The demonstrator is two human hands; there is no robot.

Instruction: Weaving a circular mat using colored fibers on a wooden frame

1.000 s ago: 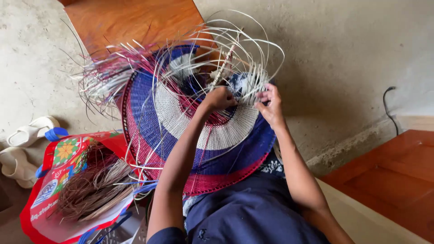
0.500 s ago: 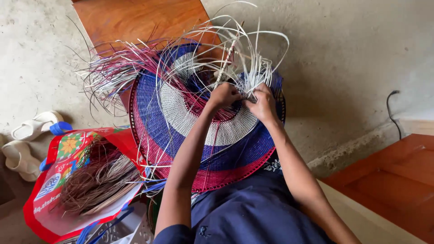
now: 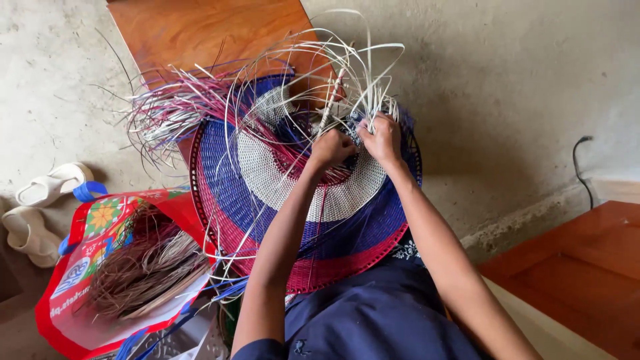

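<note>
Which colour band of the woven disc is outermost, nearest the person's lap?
The red band at the rim of the woven disc; the blue band and white band lie inside it.

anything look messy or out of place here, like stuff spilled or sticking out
Nothing looks damaged or spilled. Loose strands fan out untidily past the woven disc, where both hands, left hand and right hand, pinch the white strands. A pair of pale sandals lies on the floor beside the red bag of fibres.

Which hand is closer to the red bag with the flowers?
Left. The left hand works on the woven basket, on the red bag's side; the right hand sits beside it, farther away.
</note>
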